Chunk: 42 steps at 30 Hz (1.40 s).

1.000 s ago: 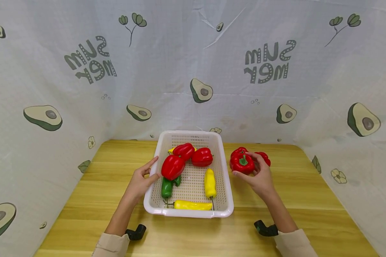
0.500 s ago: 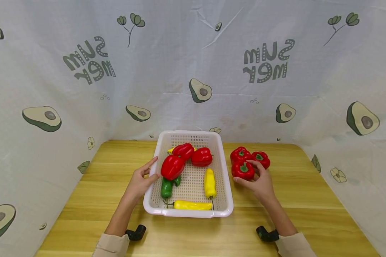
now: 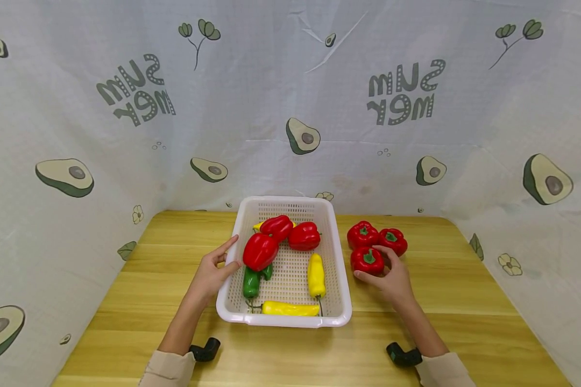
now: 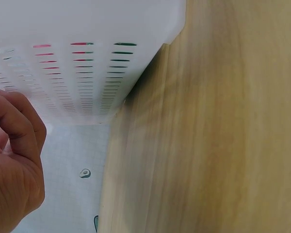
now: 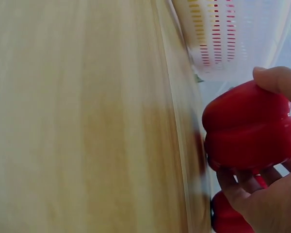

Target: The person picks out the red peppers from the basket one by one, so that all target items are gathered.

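Observation:
My right hand [image 3: 392, 277] holds a red bell pepper [image 3: 367, 261] between thumb and fingers, low over the table to the right of the basket. In the right wrist view, the thumb lies on one side of this red bell pepper [image 5: 250, 128] and the fingers on the other. Just behind it sit two more red bell peppers, one on the left [image 3: 362, 235] and one on the right [image 3: 394, 240]. My left hand [image 3: 215, 274] grips the left rim of the white plastic basket [image 3: 341, 285]. In the left wrist view, the fingers [image 4: 19, 121] of that hand bend against the basket's outer wall.
Inside the basket lie several red bell peppers [image 3: 260, 251], a green pepper [image 3: 251, 282] and yellow peppers [image 3: 290, 309]. The wooden table [image 3: 290, 355] runs back to a white printed curtain [image 3: 252, 107]. Black wrist mounts [image 3: 205, 350] sit by both forearms.
My right hand has brought the red bell pepper slightly toward me, away from the other two, which now show fully behind it. The left hand and basket have stayed put.

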Available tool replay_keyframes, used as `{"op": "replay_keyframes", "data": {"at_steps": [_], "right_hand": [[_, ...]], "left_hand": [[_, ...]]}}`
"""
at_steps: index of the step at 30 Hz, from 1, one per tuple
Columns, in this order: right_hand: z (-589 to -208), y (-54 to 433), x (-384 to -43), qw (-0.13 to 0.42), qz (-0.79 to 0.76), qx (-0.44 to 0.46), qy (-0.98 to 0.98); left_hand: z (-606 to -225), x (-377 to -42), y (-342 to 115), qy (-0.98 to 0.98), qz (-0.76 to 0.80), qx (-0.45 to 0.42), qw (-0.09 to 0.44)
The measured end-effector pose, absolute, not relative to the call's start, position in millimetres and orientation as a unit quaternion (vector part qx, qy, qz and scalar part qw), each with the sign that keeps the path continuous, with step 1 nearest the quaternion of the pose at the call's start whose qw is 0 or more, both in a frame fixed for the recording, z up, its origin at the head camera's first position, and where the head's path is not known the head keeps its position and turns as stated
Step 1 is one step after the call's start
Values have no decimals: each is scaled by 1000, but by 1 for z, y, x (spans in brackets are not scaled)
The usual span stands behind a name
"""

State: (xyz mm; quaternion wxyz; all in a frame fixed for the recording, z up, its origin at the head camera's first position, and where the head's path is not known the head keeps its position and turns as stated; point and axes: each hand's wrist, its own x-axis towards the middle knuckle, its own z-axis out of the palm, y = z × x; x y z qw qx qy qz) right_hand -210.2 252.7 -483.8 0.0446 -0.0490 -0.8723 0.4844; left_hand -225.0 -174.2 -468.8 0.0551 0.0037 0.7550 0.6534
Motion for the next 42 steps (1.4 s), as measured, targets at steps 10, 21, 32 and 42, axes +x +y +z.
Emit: {"op": "replay_keyframes", "data": {"at_steps": [10,21,32,42], "right_hand": [[-490,255,-213,31,482,-54,-874],[-489,252,-214,31,486,-58,-872],[-488,255,-210,29,493,-48,-868],[-484,257,-204,53,488,-41,-870]], "left_hand": [[-471,-225,-175,754,655,6,56],[-472,-227,-175,753,655,8,53],[-474,-227,-175,741,669,15,58],[-473,-227,-175,744,666,14,58]]}}
